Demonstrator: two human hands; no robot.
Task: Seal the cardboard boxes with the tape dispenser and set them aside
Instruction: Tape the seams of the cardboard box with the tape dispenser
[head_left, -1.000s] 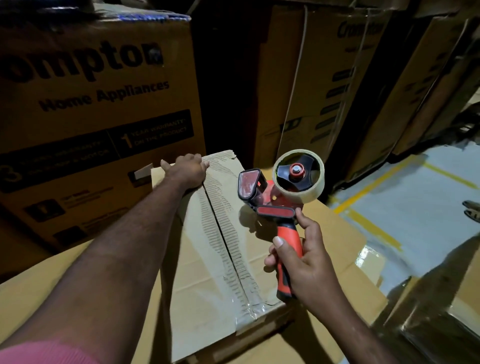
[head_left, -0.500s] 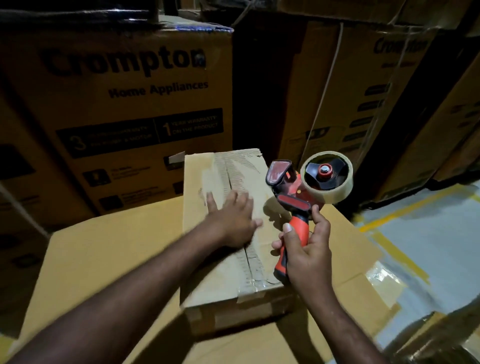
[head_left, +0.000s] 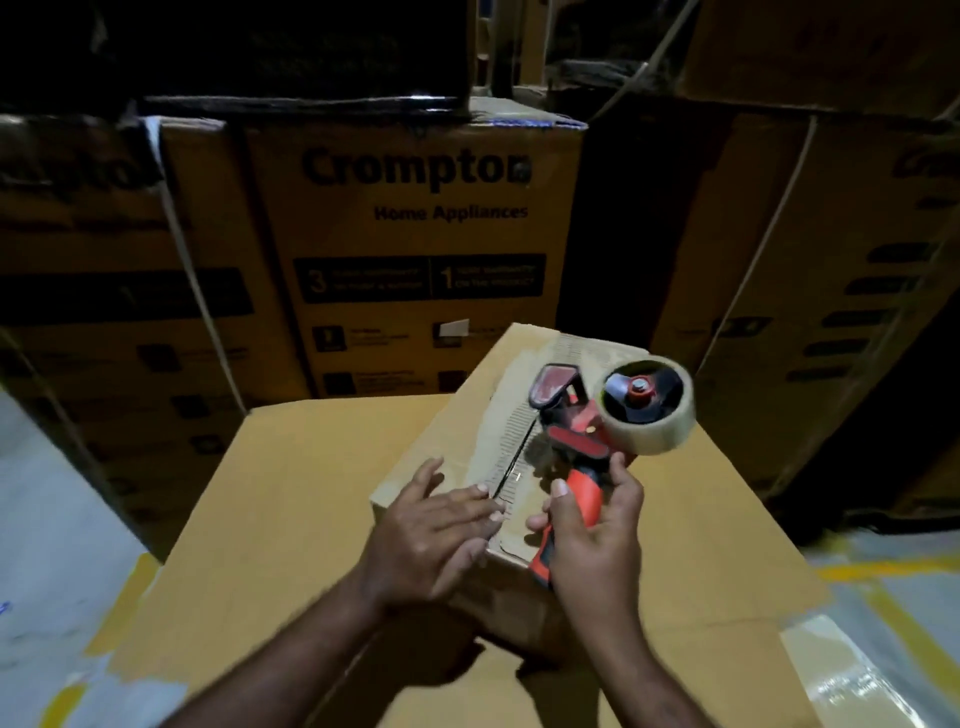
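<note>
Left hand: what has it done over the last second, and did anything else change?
The left hand let go of the far edge and slid flat along the taped seam of the box to its near end. The right hand still grips the dispenser above the box, which stays on the carton.

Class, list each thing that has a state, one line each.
small box: flaps closed, tape strip along the seam
tape dispenser: held up by its handle, roll loaded
left hand: fingers straight, resting on the small box
right hand: grips the tape dispenser's handle
large box: closed, under the small box
</note>
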